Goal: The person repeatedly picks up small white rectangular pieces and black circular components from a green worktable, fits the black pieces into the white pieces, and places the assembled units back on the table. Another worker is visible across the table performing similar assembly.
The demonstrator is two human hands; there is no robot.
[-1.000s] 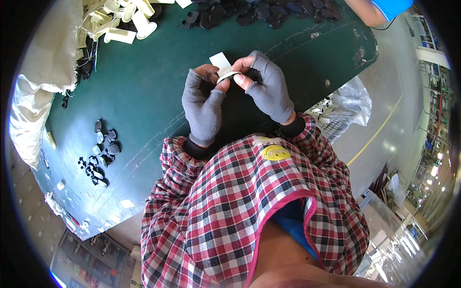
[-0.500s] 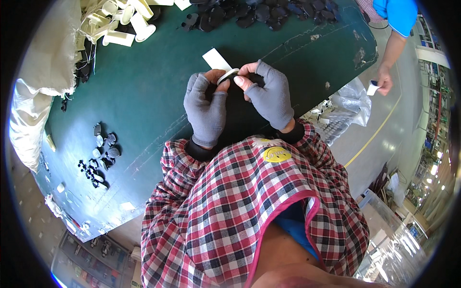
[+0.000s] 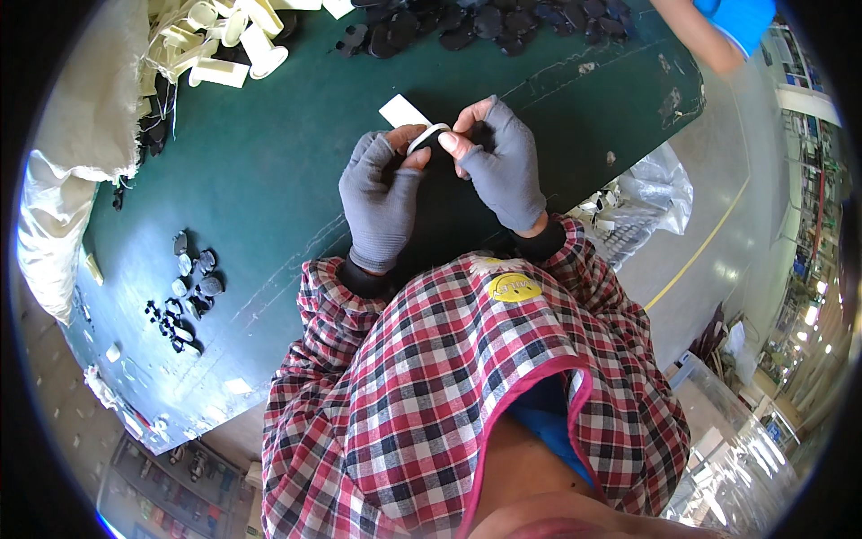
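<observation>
Between my hands is a cream plastic part (image 3: 403, 110) with a flat, straight stem pointing away and an oval rimmed end towards me. A dark piece (image 3: 435, 142) shows inside that rim; its exact shape is partly covered by fingers. My left hand (image 3: 382, 199), in a grey fingerless glove, pinches the left side of the oval end between thumb and fingers. My right hand (image 3: 505, 166), gloved the same way, grips the right side, its thumb pressed on the rim. Both hands are held over the green table (image 3: 296, 171).
Cream parts (image 3: 220, 72) are heaped at the far left beside a white sack (image 3: 85, 99). Black oval pieces (image 3: 489, 25) lie along the far edge, and small dark pieces (image 3: 199, 278) at the left. Beyond the right edge are a clear plastic bag (image 3: 660, 193) and another person's arm (image 3: 696, 31).
My right hand has shifted slightly up and left, its thumb now further over the rim. The other person's arm has swung up from the right side, and their hand has left view.
</observation>
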